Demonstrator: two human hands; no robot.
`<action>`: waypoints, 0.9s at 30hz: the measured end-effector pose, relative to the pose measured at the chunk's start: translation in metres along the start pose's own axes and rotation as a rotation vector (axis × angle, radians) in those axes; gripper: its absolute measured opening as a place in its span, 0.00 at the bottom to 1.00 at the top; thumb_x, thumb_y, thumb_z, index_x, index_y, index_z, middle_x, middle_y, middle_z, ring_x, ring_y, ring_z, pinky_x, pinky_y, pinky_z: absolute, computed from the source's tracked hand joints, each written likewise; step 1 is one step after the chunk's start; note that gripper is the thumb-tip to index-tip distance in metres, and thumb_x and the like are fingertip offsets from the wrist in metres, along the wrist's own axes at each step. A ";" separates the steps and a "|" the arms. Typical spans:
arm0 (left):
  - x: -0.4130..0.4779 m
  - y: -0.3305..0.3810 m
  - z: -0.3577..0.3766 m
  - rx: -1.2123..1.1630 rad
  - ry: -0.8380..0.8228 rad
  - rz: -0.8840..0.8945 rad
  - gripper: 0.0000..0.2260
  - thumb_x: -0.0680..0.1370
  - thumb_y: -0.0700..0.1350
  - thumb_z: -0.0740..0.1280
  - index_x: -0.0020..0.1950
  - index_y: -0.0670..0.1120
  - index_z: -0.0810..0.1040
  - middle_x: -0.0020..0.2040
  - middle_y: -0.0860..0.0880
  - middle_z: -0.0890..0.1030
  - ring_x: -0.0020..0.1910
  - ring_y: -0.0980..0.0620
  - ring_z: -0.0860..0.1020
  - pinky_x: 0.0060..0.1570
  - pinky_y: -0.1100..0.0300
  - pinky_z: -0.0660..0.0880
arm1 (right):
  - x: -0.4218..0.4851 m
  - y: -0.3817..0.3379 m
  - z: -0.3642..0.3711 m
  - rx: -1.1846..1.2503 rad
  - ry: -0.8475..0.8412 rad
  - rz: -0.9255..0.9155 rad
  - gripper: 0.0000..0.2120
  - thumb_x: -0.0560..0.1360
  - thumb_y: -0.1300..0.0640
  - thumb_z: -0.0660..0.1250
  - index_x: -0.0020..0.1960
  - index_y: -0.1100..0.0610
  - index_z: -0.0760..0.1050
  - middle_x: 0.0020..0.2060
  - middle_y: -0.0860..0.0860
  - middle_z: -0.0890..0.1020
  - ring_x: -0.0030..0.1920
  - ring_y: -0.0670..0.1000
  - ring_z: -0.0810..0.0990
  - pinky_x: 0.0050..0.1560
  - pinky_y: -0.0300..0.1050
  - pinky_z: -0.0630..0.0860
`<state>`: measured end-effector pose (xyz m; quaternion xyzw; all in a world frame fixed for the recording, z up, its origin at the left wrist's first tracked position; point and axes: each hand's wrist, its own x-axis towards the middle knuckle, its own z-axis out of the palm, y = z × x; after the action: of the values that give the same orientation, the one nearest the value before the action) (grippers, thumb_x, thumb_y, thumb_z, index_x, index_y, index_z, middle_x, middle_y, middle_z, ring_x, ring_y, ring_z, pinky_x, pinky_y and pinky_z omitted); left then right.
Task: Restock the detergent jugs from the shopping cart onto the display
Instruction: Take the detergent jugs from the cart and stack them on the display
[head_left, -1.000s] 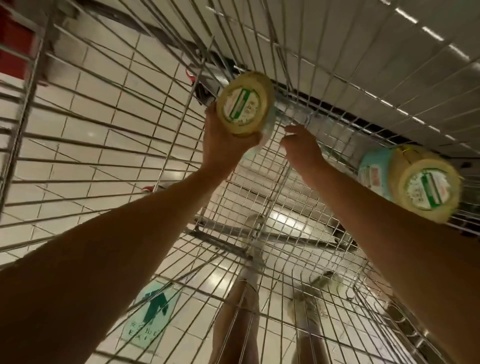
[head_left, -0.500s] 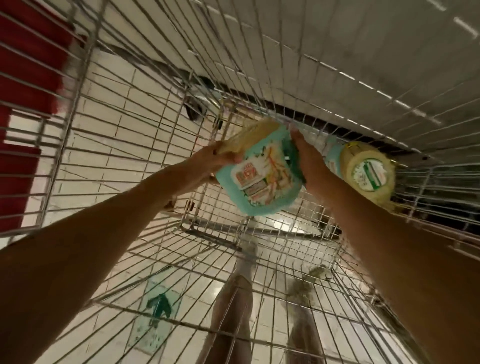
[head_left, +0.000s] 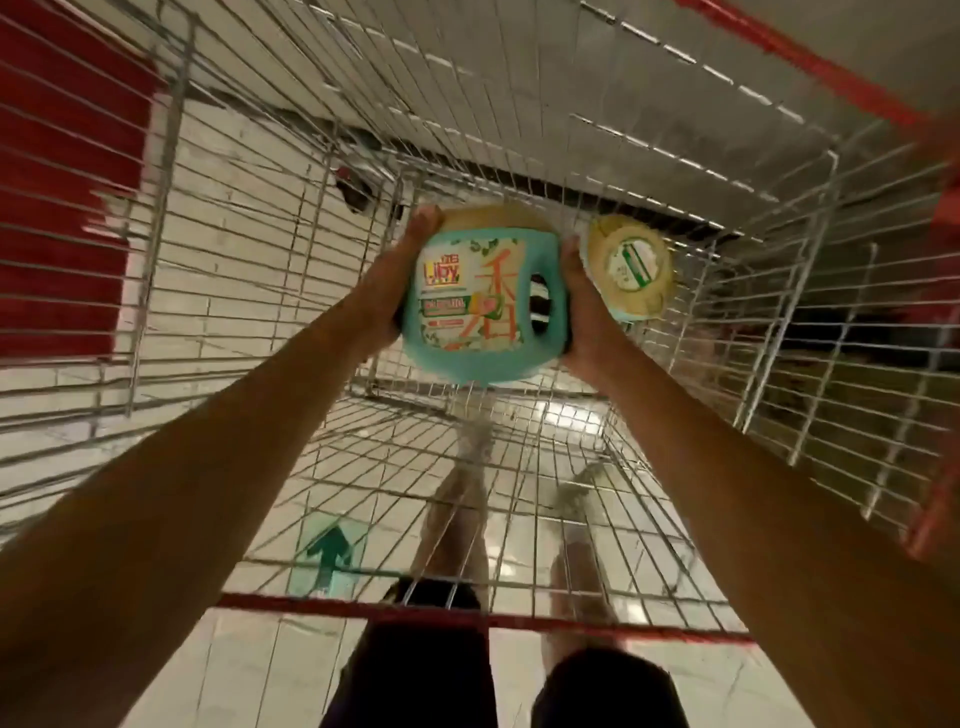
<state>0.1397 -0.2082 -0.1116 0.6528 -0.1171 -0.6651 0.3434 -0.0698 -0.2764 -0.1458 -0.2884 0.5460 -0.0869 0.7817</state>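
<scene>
Both arms reach out straight into the wire shopping cart (head_left: 769, 332). The teal detergent jug (head_left: 480, 306), cream-capped with an orange-and-white label, sits tilted above the cart floor, left hand (head_left: 392, 291) and right hand (head_left: 584, 312) with fingers clamped on its sides. A second jug (head_left: 628, 267) stands just beyond, touching the right hand.

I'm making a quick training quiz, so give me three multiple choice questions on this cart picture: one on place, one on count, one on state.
1. Where is the second jug?
A. right of the held jug
B. on the floor
C. on a shelf

2. How many jugs show?
A. one
B. two
C. four

3. How is the held jug carried?
A. one hand on its handle
B. between both hands
C. resting untouched

Answers: A, it sits by the right hand in the cart; B, two are visible; B, left hand and right hand press its sides.
</scene>
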 end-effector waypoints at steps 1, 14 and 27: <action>-0.013 0.005 0.009 0.021 -0.021 0.014 0.36 0.86 0.66 0.50 0.71 0.35 0.74 0.64 0.31 0.81 0.57 0.36 0.85 0.52 0.45 0.84 | -0.018 -0.003 -0.001 0.008 0.019 -0.009 0.34 0.82 0.30 0.49 0.64 0.51 0.83 0.67 0.65 0.80 0.69 0.69 0.78 0.68 0.75 0.73; -0.174 0.067 0.122 0.004 -0.051 0.085 0.44 0.63 0.77 0.73 0.61 0.42 0.82 0.58 0.36 0.86 0.56 0.35 0.86 0.63 0.36 0.79 | -0.244 -0.052 -0.036 0.097 0.077 -0.091 0.39 0.79 0.26 0.51 0.69 0.55 0.79 0.64 0.65 0.82 0.65 0.68 0.82 0.67 0.74 0.75; -0.273 0.070 0.249 0.157 -0.233 0.150 0.32 0.72 0.76 0.67 0.57 0.50 0.87 0.57 0.43 0.88 0.55 0.42 0.87 0.51 0.49 0.84 | -0.399 -0.028 -0.126 0.370 0.003 -0.159 0.40 0.79 0.26 0.52 0.78 0.52 0.72 0.74 0.61 0.76 0.74 0.67 0.74 0.74 0.75 0.65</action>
<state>-0.0995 -0.1661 0.1759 0.5856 -0.2563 -0.6974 0.3240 -0.3333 -0.1643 0.1606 -0.1819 0.4976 -0.2476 0.8112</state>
